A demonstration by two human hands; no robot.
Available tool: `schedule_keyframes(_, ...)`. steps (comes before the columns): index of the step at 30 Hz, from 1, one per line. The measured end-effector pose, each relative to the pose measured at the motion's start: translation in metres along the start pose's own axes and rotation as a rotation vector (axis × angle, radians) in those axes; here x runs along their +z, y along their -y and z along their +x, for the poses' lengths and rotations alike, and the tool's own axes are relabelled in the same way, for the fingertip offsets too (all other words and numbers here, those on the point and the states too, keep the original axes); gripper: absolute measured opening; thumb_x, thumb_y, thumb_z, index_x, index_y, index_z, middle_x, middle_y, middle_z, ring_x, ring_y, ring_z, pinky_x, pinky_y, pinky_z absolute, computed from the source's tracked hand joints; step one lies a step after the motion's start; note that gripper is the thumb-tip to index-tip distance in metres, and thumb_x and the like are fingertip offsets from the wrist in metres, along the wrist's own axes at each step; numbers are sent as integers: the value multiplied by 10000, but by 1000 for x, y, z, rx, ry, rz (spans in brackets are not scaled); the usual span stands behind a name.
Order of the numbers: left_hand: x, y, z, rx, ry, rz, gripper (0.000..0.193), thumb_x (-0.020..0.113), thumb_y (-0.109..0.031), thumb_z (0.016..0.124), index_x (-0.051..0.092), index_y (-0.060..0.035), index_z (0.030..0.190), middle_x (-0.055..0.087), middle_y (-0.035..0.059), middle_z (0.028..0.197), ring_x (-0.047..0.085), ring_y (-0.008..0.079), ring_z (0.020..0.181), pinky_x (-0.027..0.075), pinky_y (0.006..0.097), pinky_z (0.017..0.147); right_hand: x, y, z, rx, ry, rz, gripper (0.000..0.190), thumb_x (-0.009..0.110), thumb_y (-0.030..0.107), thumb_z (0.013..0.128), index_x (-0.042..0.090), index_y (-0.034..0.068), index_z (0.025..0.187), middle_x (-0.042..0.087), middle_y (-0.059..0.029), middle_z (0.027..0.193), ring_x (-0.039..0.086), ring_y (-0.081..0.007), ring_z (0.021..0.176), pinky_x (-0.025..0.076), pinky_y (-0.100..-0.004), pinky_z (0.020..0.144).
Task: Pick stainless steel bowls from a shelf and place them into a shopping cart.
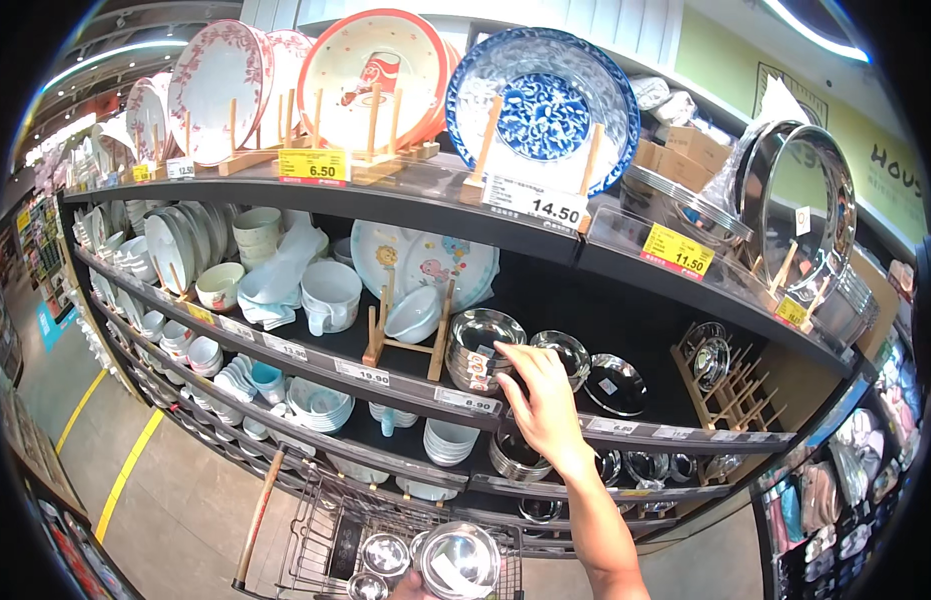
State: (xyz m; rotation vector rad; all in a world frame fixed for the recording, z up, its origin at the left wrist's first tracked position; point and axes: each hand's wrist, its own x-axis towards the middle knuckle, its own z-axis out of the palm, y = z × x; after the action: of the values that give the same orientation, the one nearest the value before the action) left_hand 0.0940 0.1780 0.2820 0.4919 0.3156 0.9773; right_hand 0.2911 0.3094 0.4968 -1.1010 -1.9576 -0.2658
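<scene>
My right hand point(536, 394) reaches to the middle shelf, its fingers at the right rim of a stack of stainless steel bowls point(486, 341); whether they grip it I cannot tell. Low in the picture, my left hand point(411, 587) is mostly hidden and holds a shiny stainless steel bowl point(473, 559) with a white label, above the shopping cart point(315, 525). Smaller steel bowls point(385, 555) lie in the cart beside it. Just right of my right hand's fingers, more steel bowls point(561, 356) and a steel dish point(617, 384) rest on the shelf.
The upper shelf's edge point(405, 202) juts out above, bearing a blue-patterned plate point(544, 112) and red-rimmed plates point(375, 79) in wooden racks. A wooden rack point(724, 386) stands at the right of the middle shelf. White mugs point(330, 292) and ceramic bowls stand left. Lower shelves hold more bowls.
</scene>
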Motion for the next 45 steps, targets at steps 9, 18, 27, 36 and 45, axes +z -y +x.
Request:
schedule_keyframes(9,-8,-12,9,61,20,31,1061,533,-812,702,313,-70,1427,407,124,1418,404,284,1312,332,505,1091,34,-8,14,41,3,-40,160,643,122,860,672,25,984,652,-112,837,592,-301,834,476,-397,759)
schedule_keyframes(18,-3,-14,19,53,54,82,1063,533,-808,706,304,-67,1432,398,125,1427,395,286,1320,323,501,1099,20,-13,17,63,-4,213,139,658,103,862,708,10,952,709,-114,893,613,-248,776,475,-337,749)
schedule_keyframes(27,6,-14,12,28,52,129,1065,534,-805,710,295,-64,1437,389,126,1436,387,288,1327,314,497,1107,-11,17,-21,-70,-134,150,175,710,7,761,700,36,934,695,-70,907,590,-241,841,481,-332,752)
schedule_keyframes(36,43,-15,-8,-77,-76,39,1075,508,-773,757,170,-64,1491,293,122,1509,290,283,1392,243,516,1143,-20,54,-111,77,180,551,164,718,48,764,705,16,924,704,-92,880,627,-241,803,483,-334,749)
schedule_keyframes(45,51,-12,0,-161,-275,-99,776,128,-638,952,276,-51,1438,397,146,1434,389,271,1335,320,479,1126,4,62,-160,504,310,818,125,655,2,787,712,-39,891,699,-125,832,618,-207,725,488,-304,670)
